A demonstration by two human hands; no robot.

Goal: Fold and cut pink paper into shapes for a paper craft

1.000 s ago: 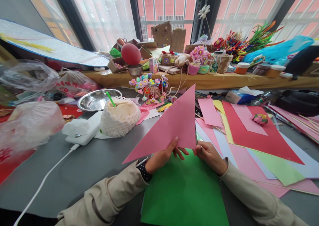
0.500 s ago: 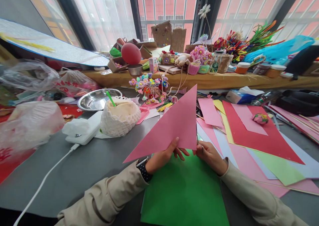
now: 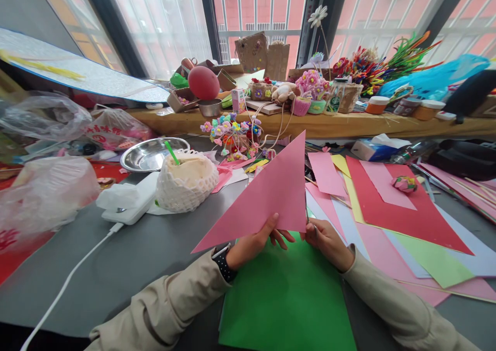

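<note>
A pink sheet of paper (image 3: 267,196), shaped like a triangle, is held up in front of me. My left hand (image 3: 258,242) grips its lower edge, thumb on the near face and the other fingers behind and below. At the paper's lower right corner, my right hand (image 3: 323,240) is closed on a pair of scissors (image 3: 307,216). Only a thin part of the blades shows along the paper's right edge; the fingers hide most of the handles. Under both hands lies green paper (image 3: 287,304) on the grey table (image 3: 155,268).
Coloured sheets, including a red sheet (image 3: 411,227), spread to the right. At left are a coconut in white foam netting (image 3: 188,186), a metal plate (image 3: 134,157), a power strip (image 3: 132,209) with its cable, and plastic bags (image 3: 58,191). Crafts line the wooden ledge (image 3: 155,121).
</note>
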